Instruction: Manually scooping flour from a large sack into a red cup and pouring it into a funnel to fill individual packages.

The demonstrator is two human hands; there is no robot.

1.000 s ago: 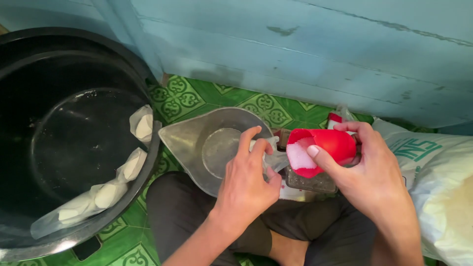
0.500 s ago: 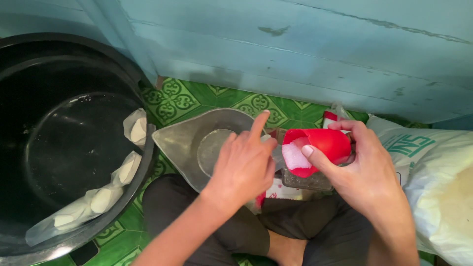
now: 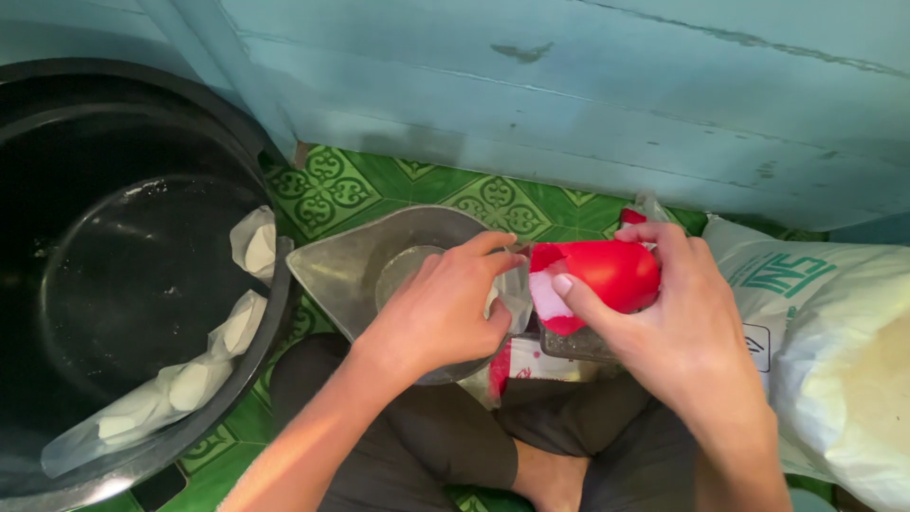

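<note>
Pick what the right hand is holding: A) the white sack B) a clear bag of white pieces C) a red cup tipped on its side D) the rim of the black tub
C: the right hand wraps its fingers around the red cup, which lies sideways with its mouth toward the left hand.

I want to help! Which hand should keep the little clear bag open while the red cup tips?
Probably the left hand: its fingers already pinch the clear bag at the cup's mouth. The right hand is busy gripping the red cup.
</note>
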